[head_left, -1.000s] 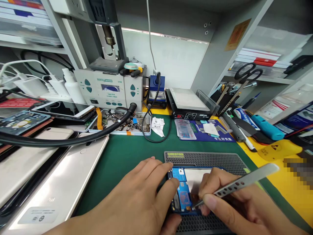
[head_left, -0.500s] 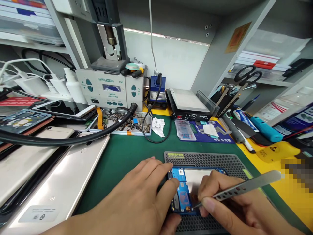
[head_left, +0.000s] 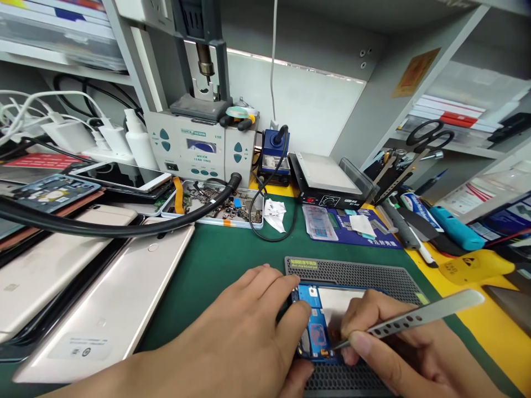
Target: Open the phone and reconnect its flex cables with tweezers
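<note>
An opened phone (head_left: 319, 315) with blue inner boards and a silver battery lies on a grey perforated mat (head_left: 365, 273). My left hand (head_left: 244, 331) lies on the phone's left edge, fingers bent over it and thumb at its lower corner, holding it in place. My right hand (head_left: 398, 354) pinches steel tweezers (head_left: 415, 318). Their tip touches the board near the phone's lower middle.
Gold phone back covers (head_left: 112, 309) lie at the left under a thick black hose (head_left: 103, 226). A soldering station (head_left: 199, 149), a parts tray (head_left: 215, 207), a heating plate (head_left: 327, 179), a blue pad (head_left: 352, 229) and scissors (head_left: 423, 135) stand behind. The green mat (head_left: 224, 254) meets yellow bench (head_left: 477, 309) at right.
The view has shifted slightly, so everything sits a little to the right and lower. Both hands stay on the phone; the tweezers' tip has barely moved.
</note>
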`<control>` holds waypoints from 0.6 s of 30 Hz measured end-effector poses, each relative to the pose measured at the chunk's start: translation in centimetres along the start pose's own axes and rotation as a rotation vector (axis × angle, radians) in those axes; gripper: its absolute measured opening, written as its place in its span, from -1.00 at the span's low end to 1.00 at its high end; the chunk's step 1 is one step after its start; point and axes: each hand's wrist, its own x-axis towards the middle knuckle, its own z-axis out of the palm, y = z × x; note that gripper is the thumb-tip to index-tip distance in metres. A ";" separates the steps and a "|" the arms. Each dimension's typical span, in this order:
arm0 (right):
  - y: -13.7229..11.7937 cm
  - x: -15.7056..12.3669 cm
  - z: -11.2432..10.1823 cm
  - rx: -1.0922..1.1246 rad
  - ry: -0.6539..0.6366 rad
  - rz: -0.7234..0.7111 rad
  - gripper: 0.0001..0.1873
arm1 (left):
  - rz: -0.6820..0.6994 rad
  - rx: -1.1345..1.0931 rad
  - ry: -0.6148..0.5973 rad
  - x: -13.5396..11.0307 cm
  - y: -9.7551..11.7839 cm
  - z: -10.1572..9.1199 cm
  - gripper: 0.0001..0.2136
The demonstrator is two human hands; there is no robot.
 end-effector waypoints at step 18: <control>-2.2 0.2 0.5 -0.067 0.122 -0.091 -0.62 | 0.012 0.075 0.072 -0.7 0.5 0.7 -0.70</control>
